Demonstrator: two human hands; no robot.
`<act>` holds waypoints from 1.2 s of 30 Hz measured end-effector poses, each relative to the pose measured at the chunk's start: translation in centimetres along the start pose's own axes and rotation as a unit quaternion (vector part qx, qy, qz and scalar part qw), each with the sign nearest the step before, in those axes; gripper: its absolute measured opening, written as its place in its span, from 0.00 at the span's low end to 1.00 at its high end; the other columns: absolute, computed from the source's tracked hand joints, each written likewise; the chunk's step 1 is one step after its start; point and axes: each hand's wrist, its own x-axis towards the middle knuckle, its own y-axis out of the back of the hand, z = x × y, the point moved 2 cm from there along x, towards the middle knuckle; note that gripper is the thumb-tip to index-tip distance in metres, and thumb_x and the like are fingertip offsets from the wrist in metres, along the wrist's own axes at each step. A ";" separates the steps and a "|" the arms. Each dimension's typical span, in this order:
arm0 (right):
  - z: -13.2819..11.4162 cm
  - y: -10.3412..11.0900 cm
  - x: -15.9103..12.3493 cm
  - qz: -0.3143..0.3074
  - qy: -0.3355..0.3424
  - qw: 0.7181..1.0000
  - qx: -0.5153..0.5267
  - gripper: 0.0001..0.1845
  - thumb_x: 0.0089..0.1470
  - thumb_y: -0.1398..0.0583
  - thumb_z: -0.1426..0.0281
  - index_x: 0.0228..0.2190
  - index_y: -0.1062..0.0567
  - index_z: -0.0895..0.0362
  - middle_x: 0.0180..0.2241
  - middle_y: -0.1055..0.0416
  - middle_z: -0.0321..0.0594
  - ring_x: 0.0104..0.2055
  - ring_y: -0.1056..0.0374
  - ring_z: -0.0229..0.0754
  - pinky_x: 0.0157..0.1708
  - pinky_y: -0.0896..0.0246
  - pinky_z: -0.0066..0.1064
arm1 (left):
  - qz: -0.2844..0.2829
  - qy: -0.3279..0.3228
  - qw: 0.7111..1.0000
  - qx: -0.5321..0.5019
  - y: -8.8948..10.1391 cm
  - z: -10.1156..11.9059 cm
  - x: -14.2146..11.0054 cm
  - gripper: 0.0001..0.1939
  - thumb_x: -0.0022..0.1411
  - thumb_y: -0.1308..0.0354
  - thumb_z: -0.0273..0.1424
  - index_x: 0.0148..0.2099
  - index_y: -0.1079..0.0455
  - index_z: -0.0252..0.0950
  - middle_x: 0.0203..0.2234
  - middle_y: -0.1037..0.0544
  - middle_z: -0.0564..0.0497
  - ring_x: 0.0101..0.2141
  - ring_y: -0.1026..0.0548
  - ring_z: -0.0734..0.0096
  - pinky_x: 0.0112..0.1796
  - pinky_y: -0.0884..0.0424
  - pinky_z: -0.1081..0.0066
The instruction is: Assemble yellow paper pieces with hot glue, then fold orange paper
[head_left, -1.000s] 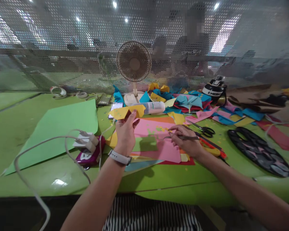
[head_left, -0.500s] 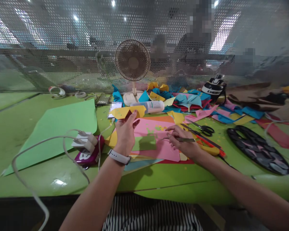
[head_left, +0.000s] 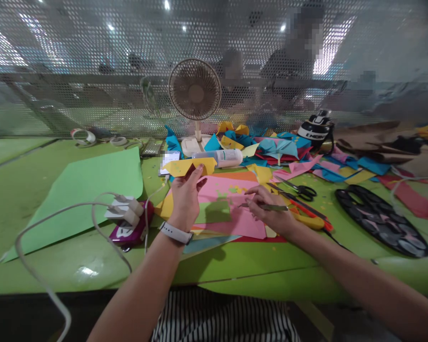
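Note:
My left hand (head_left: 186, 194) is closed on a folded piece of yellow paper (head_left: 174, 166), held up between thumb and fingers. A pair of tweezers (head_left: 271, 207) lies in my right hand (head_left: 266, 205), which is closed around it with the tips pointing left. Those tips are over a sheet of pink paper (head_left: 248, 222), on top of a stack of coloured sheets. A small green paper rectangle (head_left: 214, 212) lies on the pink sheet between my hands. Tiny green and yellow scraps (head_left: 228, 191) are scattered just beyond it.
Scissors (head_left: 303, 191), an orange and yellow cutter (head_left: 308, 219) and a black palette (head_left: 381, 221) lie to the right. Left are a purple power strip (head_left: 131, 228) with cables and a large green sheet (head_left: 92, 190). A fan (head_left: 196, 92), bottle (head_left: 228, 157) and paper scraps (head_left: 278, 146) stand behind.
The view has shifted very slightly. Both hands keep their places and their holds, and nothing on the table has visibly moved.

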 end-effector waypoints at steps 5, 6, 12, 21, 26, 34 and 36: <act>-0.7 0.2 -0.3 -0.016 0.030 0.996 -0.079 0.12 0.60 0.49 0.60 0.41 0.34 0.53 0.21 0.30 0.30 0.22 0.30 0.38 0.23 0.39 0.27 | -0.002 0.013 1.000 -0.002 0.1 -0.1 0.0 0.13 0.42 0.30 0.32 0.33 0.27 0.36 0.30 0.21 0.52 0.28 0.25 0.75 0.33 0.31 0.74; -0.9 0.2 -0.4 -0.020 0.041 0.995 -0.090 0.12 0.60 0.49 0.60 0.42 0.34 0.53 0.21 0.30 0.30 0.22 0.30 0.38 0.24 0.40 0.27 | -0.003 0.013 1.000 -0.001 0.1 -0.1 0.0 0.13 0.42 0.30 0.32 0.33 0.27 0.36 0.30 0.21 0.52 0.28 0.25 0.76 0.33 0.31 0.74; -0.2 -0.1 -0.4 -0.009 0.034 0.997 -0.067 0.14 0.60 0.49 0.60 0.42 0.33 0.53 0.21 0.28 0.32 0.21 0.31 0.38 0.22 0.40 0.27 | -0.008 0.008 1.000 0.002 0.1 -0.2 0.0 0.12 0.44 0.31 0.30 0.33 0.26 0.37 0.31 0.22 0.53 0.29 0.25 0.75 0.32 0.31 0.74; -0.6 -0.1 -0.2 0.002 0.015 0.999 -0.051 0.10 0.58 0.47 0.62 0.39 0.32 0.52 0.19 0.30 0.30 0.20 0.31 0.37 0.22 0.39 0.27 | -0.010 0.016 1.000 0.023 0.2 -0.5 0.0 0.12 0.45 0.32 0.31 0.34 0.26 0.36 0.31 0.22 0.51 0.31 0.25 0.73 0.34 0.31 0.73; -0.9 -0.1 -0.1 -0.009 0.026 0.996 -0.091 0.11 0.57 0.47 0.63 0.41 0.34 0.53 0.19 0.30 0.29 0.21 0.31 0.38 0.23 0.41 0.27 | -0.018 0.014 0.999 0.030 0.2 -0.6 0.0 0.12 0.45 0.32 0.31 0.35 0.26 0.37 0.32 0.22 0.51 0.33 0.25 0.72 0.33 0.31 0.74; 0.0 -0.5 -0.3 -0.013 0.054 0.994 -0.090 0.14 0.59 0.49 0.60 0.43 0.34 0.53 0.20 0.29 0.30 0.21 0.31 0.38 0.23 0.43 0.27 | -0.012 0.022 0.999 0.037 0.2 -1.0 -0.1 0.13 0.44 0.31 0.31 0.35 0.26 0.37 0.32 0.21 0.50 0.32 0.24 0.72 0.32 0.31 0.74; -0.3 -0.6 -0.3 -0.018 0.071 0.991 -0.110 0.13 0.60 0.49 0.61 0.44 0.34 0.53 0.21 0.28 0.31 0.21 0.31 0.38 0.23 0.44 0.27 | -0.014 0.027 0.999 0.039 0.2 -1.1 -0.1 0.13 0.44 0.31 0.32 0.35 0.25 0.37 0.33 0.21 0.49 0.33 0.24 0.71 0.33 0.31 0.73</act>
